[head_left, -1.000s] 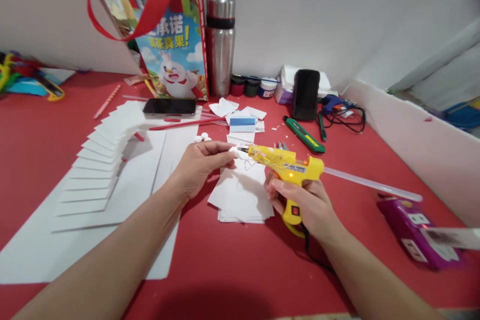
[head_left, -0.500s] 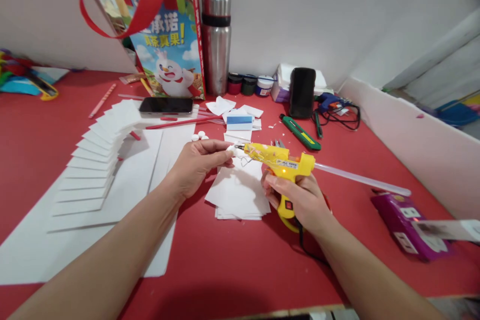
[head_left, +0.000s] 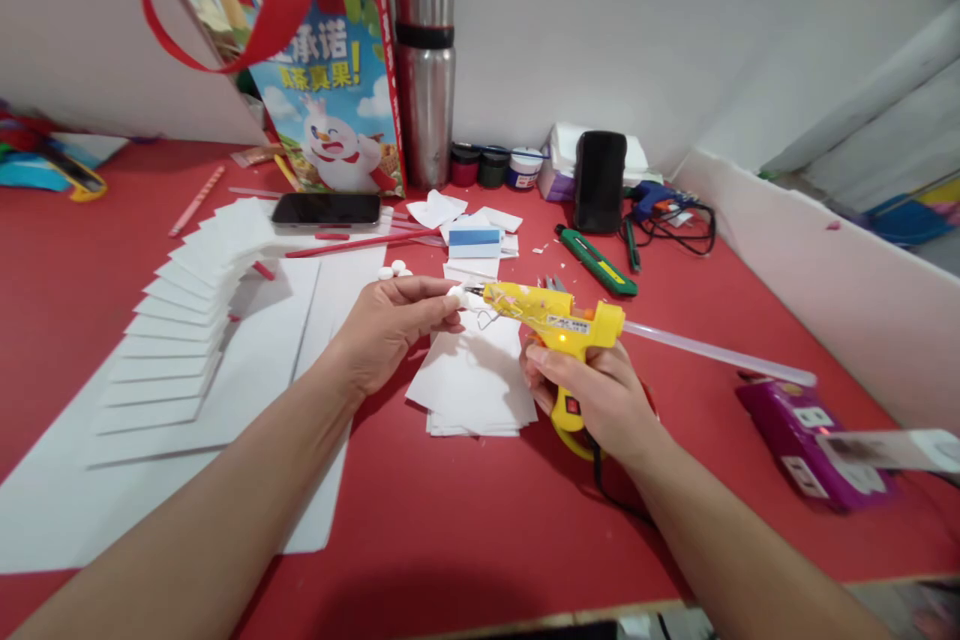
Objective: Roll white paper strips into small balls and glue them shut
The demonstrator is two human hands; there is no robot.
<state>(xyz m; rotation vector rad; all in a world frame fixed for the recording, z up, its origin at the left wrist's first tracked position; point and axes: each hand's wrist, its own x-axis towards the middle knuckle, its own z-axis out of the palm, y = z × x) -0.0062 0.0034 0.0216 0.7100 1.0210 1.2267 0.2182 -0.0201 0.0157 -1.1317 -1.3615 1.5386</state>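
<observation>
In the head view, the yellow glue gun [head_left: 551,308] lies in the right hand [head_left: 611,400], its metal nozzle pointing left at a small white piece [head_left: 456,294] in the left hand [head_left: 394,328]. Nozzle and piece meet or nearly meet; I cannot tell which. Both are held above a stack of white paper sheets [head_left: 472,385].

The left forearm runs up from the lower left, palm turned inward, thumb and fingers pinched narrow on the piece. The right forearm comes in from the lower right, with the fingers wrapped around the gun's handle, the thumb lying across it and the barrel close to level.

There is one glue gun, with one clear glue stick [head_left: 720,352] jutting from its rear. Three white balls [head_left: 385,273] show just beyond the left hand. On the red table [head_left: 420,540] stand three paint jars [head_left: 493,170], one steel flask [head_left: 425,90] and one printed bag [head_left: 330,100]. One phone [head_left: 326,210] lies flat; one green cutter [head_left: 598,261] rests beyond the gun. The white stepped card pieces [head_left: 169,347] at left overlap too closely to count surely.
</observation>
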